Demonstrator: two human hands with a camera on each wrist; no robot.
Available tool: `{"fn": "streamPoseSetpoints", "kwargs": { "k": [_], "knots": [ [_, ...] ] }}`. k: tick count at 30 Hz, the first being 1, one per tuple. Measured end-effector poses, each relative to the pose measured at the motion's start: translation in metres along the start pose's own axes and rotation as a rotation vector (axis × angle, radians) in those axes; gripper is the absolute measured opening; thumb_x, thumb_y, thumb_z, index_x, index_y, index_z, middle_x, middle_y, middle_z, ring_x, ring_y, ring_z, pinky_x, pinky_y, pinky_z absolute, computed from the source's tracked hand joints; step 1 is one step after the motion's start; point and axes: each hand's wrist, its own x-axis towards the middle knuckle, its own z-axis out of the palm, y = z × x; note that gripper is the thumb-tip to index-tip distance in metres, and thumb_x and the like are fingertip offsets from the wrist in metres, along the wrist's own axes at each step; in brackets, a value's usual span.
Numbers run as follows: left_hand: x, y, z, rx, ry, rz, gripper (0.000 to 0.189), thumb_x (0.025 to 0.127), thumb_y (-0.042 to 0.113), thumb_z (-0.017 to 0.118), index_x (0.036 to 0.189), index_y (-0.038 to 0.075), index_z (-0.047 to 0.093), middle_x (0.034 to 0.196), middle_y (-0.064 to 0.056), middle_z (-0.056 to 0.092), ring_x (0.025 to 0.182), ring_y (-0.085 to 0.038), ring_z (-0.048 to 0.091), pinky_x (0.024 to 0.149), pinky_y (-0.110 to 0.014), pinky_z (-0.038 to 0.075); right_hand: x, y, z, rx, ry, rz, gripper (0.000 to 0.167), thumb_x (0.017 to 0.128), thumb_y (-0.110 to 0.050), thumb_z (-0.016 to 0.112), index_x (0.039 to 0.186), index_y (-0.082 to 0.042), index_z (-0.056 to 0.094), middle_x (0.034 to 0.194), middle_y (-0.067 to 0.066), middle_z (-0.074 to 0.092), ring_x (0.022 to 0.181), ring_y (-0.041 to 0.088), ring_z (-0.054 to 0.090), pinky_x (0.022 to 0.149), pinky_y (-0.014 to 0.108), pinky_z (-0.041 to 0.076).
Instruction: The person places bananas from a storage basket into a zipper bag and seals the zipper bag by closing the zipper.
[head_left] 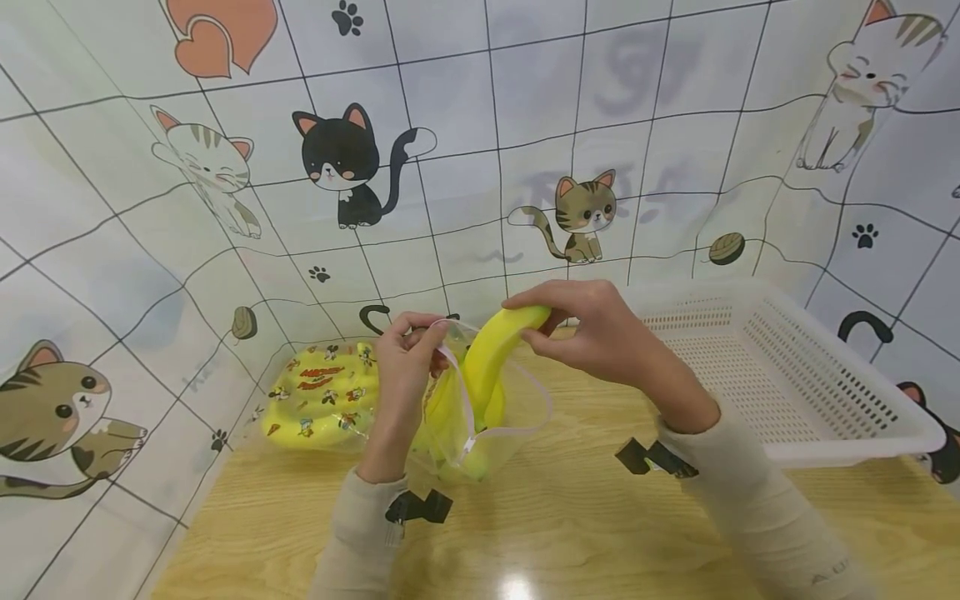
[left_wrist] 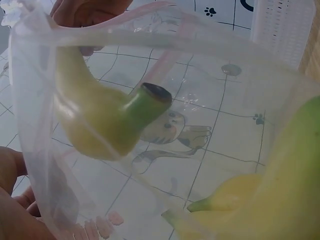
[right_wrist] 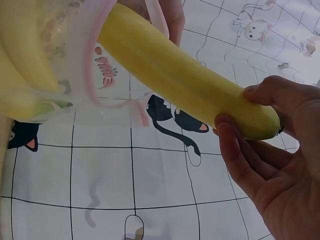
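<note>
My right hand [head_left: 588, 329] pinches a yellow banana [head_left: 491, 350] near its tip, between thumb and fingers. The banana slants down through the mouth of a clear zip bag [head_left: 525, 431] with a pale pink zipper edge. In the left wrist view, the green stem [left_wrist: 142, 107] of this banana shows through the bag wall. My left hand [head_left: 401, 362] grips the bag's rim on its left side. More bananas [left_wrist: 290, 185] lie lower in the bag, blurred by the plastic.
On the left stands a filled clear bag with cartoon prints [head_left: 322, 396], yellow inside. A white perforated plastic basket [head_left: 847, 454] sits at the right. The wooden table [head_left: 555, 525] meets a wall sheet printed with cats [head_left: 465, 192] behind.
</note>
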Motion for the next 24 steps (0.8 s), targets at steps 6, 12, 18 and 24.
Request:
{"fn": "streamPoseSetpoints", "kwargs": {
  "k": [6, 12, 18, 24],
  "knots": [
    [0.0, 0.0, 0.0, -0.003, 0.001, -0.005, 0.012, 0.098, 0.012, 0.07, 0.105, 0.003, 0.068, 0.068, 0.0, 0.067, 0.051, -0.012, 0.056, 0.049, -0.022, 0.042, -0.005, -0.003, 0.013, 0.039, 0.062, 0.096, 0.038, 0.087, -0.002, 0.078, 0.124, -0.009, 0.072, 0.104, 0.003, 0.078, 0.074, 0.006, 0.071, 0.069, 0.023, 0.06],
    [0.001, 0.001, 0.0, 0.014, 0.001, -0.009, 0.01, 0.098, 0.013, 0.069, 0.104, 0.005, 0.068, 0.067, 0.004, 0.065, 0.051, -0.011, 0.056, 0.049, -0.022, 0.042, -0.008, -0.007, 0.027, 0.054, 0.076, 0.199, 0.043, 0.087, -0.008, 0.081, 0.127, -0.012, 0.066, 0.097, 0.0, 0.077, 0.071, 0.005, 0.071, 0.067, 0.025, 0.058],
    [0.0, 0.001, 0.001, 0.005, -0.002, -0.011, 0.011, 0.098, 0.012, 0.07, 0.104, 0.004, 0.067, 0.066, 0.005, 0.065, 0.051, -0.011, 0.056, 0.048, -0.022, 0.042, -0.011, -0.007, 0.038, 0.064, 0.079, 0.227, 0.044, 0.086, -0.01, 0.084, 0.125, -0.011, 0.064, 0.094, 0.004, 0.078, 0.068, 0.004, 0.07, 0.067, 0.026, 0.057],
    [0.001, 0.002, 0.001, -0.001, -0.001, -0.007, 0.012, 0.098, 0.012, 0.07, 0.104, 0.002, 0.067, 0.067, 0.002, 0.066, 0.05, -0.01, 0.056, 0.048, -0.021, 0.042, -0.01, -0.007, 0.048, 0.076, 0.057, 0.241, 0.051, 0.085, -0.012, 0.085, 0.127, -0.011, 0.057, 0.101, 0.007, 0.078, 0.065, 0.003, 0.067, 0.063, 0.028, 0.056]
  ]
}}
